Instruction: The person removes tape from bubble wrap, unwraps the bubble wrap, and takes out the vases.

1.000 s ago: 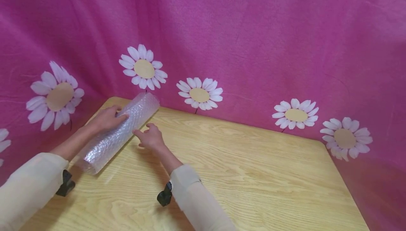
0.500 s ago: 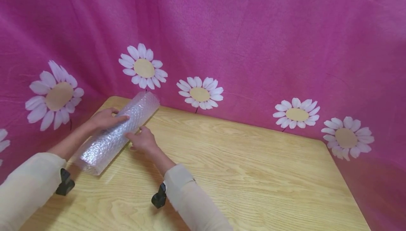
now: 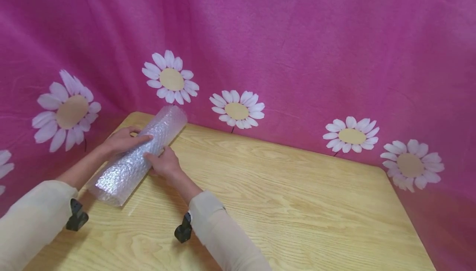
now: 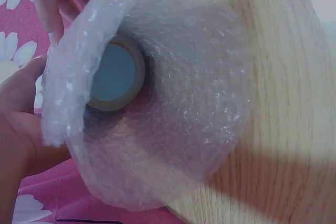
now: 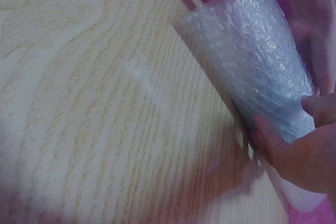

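L hand point(image 3: 123, 141) & R hand point(image 3: 165, 165) grasp opp. sides of clear plastic bubble-wrap roll point(image 3: 128, 168), frame ctr-left, prob. to keep it wound. Brown-rimmed blue-grey round object point(image 4: 114, 74) sits inside.

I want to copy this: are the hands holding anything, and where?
The bubble wrap roll, around its middle: left hand on one long side, right hand on the other.
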A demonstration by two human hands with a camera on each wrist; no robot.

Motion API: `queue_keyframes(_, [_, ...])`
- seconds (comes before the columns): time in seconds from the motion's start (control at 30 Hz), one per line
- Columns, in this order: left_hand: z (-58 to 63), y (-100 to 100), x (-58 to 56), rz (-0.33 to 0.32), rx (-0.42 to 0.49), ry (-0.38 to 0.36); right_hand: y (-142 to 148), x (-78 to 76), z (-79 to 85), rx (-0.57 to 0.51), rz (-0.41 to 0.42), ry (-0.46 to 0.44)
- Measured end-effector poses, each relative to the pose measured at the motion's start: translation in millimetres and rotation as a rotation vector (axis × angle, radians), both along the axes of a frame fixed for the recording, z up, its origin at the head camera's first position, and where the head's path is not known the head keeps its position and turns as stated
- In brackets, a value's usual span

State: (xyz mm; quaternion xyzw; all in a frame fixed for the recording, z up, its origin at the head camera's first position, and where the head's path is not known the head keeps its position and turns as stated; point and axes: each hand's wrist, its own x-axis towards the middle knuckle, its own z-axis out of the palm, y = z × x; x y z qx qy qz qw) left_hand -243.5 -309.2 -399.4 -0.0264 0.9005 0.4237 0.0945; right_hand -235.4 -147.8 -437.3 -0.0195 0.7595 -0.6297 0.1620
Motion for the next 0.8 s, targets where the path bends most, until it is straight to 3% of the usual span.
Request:
queue_keyframes(0.4, [1.1,7.8,0.2,0.037,0.054,0.038,7.5,-3.3,8.2,0.014,-0.007,-0.014])
queue_keyframes(0.6, [4.7,13.4,2.4,0.057,0.078,0.041,15.9,-2.8,13.1,-0.028,0.016,0.001])
queue_keyframes(0.8, [10.5,20.8,4.8,0.052,0.028,0.010,29.0,-3.1,20.0,0.010,0.047,0.026])
